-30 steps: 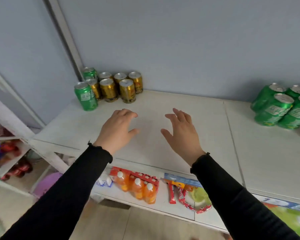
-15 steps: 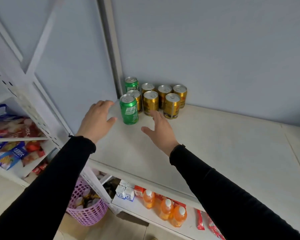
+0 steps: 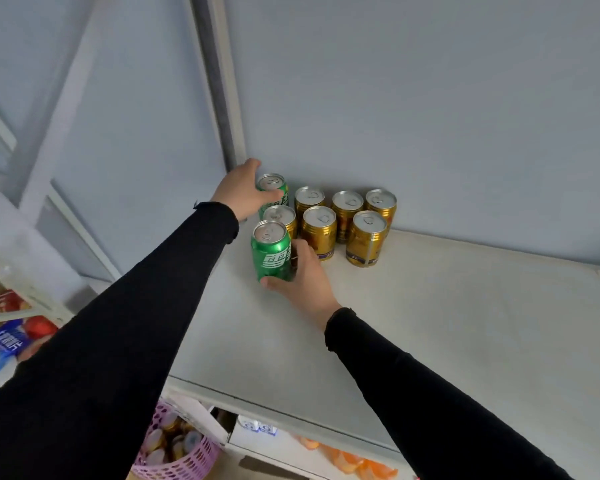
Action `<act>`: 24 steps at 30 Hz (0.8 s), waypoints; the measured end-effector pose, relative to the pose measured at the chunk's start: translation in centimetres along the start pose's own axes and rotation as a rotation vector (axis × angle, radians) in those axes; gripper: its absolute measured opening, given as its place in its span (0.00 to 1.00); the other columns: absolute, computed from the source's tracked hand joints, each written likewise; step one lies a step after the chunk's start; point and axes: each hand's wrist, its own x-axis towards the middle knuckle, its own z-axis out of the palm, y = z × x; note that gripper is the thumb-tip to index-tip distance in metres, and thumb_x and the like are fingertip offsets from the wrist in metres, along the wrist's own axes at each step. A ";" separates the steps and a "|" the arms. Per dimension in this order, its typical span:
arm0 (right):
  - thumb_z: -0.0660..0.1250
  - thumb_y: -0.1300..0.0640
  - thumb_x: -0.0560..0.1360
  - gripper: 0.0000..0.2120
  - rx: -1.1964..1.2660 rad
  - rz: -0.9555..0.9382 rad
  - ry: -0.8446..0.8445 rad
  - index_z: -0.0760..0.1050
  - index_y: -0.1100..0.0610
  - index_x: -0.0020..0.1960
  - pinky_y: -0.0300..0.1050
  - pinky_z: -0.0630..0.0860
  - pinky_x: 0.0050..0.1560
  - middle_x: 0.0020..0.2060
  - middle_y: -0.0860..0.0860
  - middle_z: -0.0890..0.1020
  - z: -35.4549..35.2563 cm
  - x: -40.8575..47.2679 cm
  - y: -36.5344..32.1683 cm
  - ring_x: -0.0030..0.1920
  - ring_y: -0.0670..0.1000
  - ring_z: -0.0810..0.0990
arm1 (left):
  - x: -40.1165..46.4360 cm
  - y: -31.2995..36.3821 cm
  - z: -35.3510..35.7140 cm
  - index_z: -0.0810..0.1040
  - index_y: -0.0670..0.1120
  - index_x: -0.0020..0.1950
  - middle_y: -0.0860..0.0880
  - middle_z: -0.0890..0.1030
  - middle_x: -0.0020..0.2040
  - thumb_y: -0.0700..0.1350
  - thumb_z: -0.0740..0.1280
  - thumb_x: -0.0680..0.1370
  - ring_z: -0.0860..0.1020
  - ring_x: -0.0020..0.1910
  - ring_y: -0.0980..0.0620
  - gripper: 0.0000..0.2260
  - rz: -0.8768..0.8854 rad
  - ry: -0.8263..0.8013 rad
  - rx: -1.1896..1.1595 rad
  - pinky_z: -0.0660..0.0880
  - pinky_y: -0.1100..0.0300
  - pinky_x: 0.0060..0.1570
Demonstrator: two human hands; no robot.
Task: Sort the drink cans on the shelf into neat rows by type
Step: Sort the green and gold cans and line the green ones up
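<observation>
Two green cans and several gold cans stand clustered in the back left corner of the white shelf (image 3: 430,323). My left hand (image 3: 241,192) wraps around the rear green can (image 3: 274,188) against the wall. My right hand (image 3: 305,278) grips the front green can (image 3: 271,252) from its right side and base. The gold cans (image 3: 321,232) stand in two short rows right of the green ones, upright and untouched; one gold can (image 3: 280,216) sits between the two green cans.
A grey upright post (image 3: 219,91) rises in the corner behind the cans. Below the shelf are orange bottles (image 3: 347,457), small cartons (image 3: 257,426) and a pink basket (image 3: 174,455). Snack packets (image 3: 4,341) fill a side shelf at left.
The view swung left toward the corner cans. Both hands reached forward from open above the shelf and closed, the left on the rear green can, the right on the front one.
</observation>
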 end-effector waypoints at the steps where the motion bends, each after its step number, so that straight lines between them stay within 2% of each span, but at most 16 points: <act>1: 0.80 0.46 0.67 0.38 -0.015 0.003 0.009 0.65 0.50 0.71 0.47 0.75 0.64 0.66 0.48 0.72 0.2 0.0 0.0 0.65 0.49 0.72 | 0.6 0.1 0.3 0.67 0.44 0.74 0.44 0.75 0.68 0.60 0.73 0.73 0.76 0.64 0.43 0.36 -0.005 -0.022 -0.024 0.76 0.48 0.58; 3: 0.80 0.45 0.67 0.38 -0.036 0.021 0.026 0.65 0.49 0.71 0.43 0.73 0.62 0.66 0.48 0.72 0.5 0.1 -0.3 0.64 0.48 0.71 | 1.4 0.1 1.0 0.75 0.43 0.63 0.45 0.80 0.54 0.58 0.75 0.72 0.80 0.54 0.42 0.27 0.008 -0.036 -0.044 0.78 0.52 0.44; 5: 0.80 0.45 0.67 0.37 -0.019 0.037 0.042 0.66 0.49 0.70 0.41 0.74 0.60 0.65 0.47 0.73 0.6 -0.2 -0.6 0.63 0.48 0.72 | 1.7 0.1 1.5 0.76 0.43 0.56 0.46 0.80 0.47 0.56 0.76 0.72 0.80 0.49 0.43 0.22 0.019 -0.026 -0.076 0.77 0.53 0.40; 8: 0.80 0.49 0.67 0.35 0.093 0.060 0.060 0.67 0.50 0.68 0.38 0.75 0.56 0.64 0.46 0.76 0.5 -1.6 -1.0 0.60 0.46 0.75 | 1.1 -0.4 1.4 0.76 0.44 0.59 0.46 0.80 0.51 0.55 0.78 0.69 0.79 0.51 0.44 0.25 -0.011 0.022 -0.149 0.80 0.46 0.47; 11: 0.80 0.51 0.68 0.34 0.185 0.077 0.116 0.67 0.51 0.68 0.30 0.73 0.49 0.60 0.44 0.78 -0.3 -3.7 -1.0 0.57 0.44 0.76 | 0.1 -0.4 0.8 0.75 0.45 0.59 0.48 0.81 0.52 0.54 0.79 0.68 0.79 0.52 0.45 0.25 -0.003 0.157 -0.199 0.78 0.49 0.50; 14: 0.81 0.52 0.67 0.35 0.221 0.082 0.227 0.68 0.51 0.68 0.31 0.74 0.49 0.59 0.43 0.79 -2.3 -5.9 -1.0 0.56 0.43 0.78 | -1.4 1.2 -0.3 0.74 0.47 0.60 0.48 0.81 0.54 0.54 0.77 0.70 0.79 0.53 0.45 0.24 0.097 0.316 -0.178 0.77 0.50 0.51; 17: 0.81 0.53 0.67 0.32 0.250 0.093 0.349 0.69 0.50 0.65 0.27 0.75 0.44 0.55 0.40 0.79 -5.1 -8.2 -0.7 0.53 0.38 0.79 | -3.1 3.9 -0.7 0.74 0.48 0.62 0.50 0.81 0.56 0.55 0.77 0.70 0.78 0.54 0.48 0.24 0.244 0.402 -0.187 0.77 0.51 0.52; 20: 0.81 0.53 0.66 0.28 0.286 0.108 0.476 0.71 0.49 0.61 0.31 0.76 0.46 0.52 0.41 0.81 -8.5 -11.0 0.4 0.52 0.40 0.80 | -5.1 8.1 0.4 0.74 0.49 0.63 0.51 0.81 0.56 0.56 0.77 0.70 0.78 0.55 0.50 0.25 0.376 0.384 -0.241 0.76 0.52 0.52; 24: 0.80 0.54 0.66 0.26 0.292 0.131 0.619 0.72 0.51 0.58 0.36 0.78 0.48 0.51 0.44 0.82 -14.0 -15.7 3.0 0.52 0.44 0.82 | -8.9 15.4 4.5 0.74 0.51 0.62 0.54 0.81 0.56 0.57 0.77 0.69 0.78 0.54 0.52 0.26 0.487 0.233 -0.377 0.77 0.51 0.54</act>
